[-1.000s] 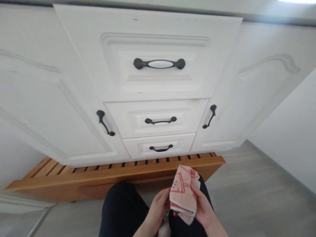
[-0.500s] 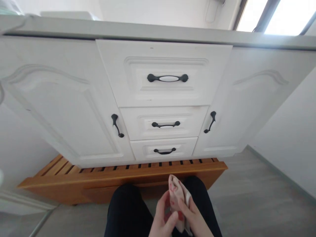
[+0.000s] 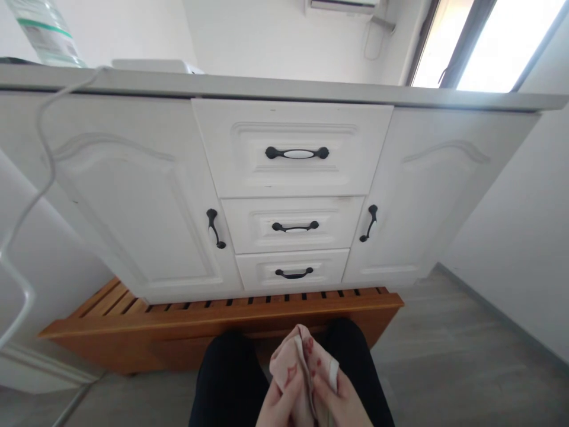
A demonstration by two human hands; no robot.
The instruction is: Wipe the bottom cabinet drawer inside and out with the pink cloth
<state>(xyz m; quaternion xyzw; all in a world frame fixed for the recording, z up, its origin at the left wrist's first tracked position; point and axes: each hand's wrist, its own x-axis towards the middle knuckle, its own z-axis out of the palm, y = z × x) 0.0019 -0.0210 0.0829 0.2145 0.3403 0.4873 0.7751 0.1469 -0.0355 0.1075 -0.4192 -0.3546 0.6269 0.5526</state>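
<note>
Between my knees, at the bottom of the head view, both hands hold a folded pale pink cloth [image 3: 284, 366] with red marks on it. My left hand [image 3: 276, 405] is closed on its left side, thumb lying on top. On the other side my right hand [image 3: 340, 401] pinches the cloth, near a small white strip along its edge. A fold runs down the middle, parting the cloth into two halves. The lower end is partly hidden by my hands and the frame edge, so I cannot tell exactly what kind of cloth item it is.
A white cabinet [image 3: 128, 196] with three drawers and dark handles stands ahead, above a slatted wooden bench [image 3: 213, 320]. On its top are a clear bottle [image 3: 48, 35] and a flat white object [image 3: 151, 65]. A white cable [image 3: 47, 142] hangs at left.
The view has tilted up, showing more of the cabinet top and the bottle. My left hand has moved onto the cloth, which is now spread wider with a parted fold.
</note>
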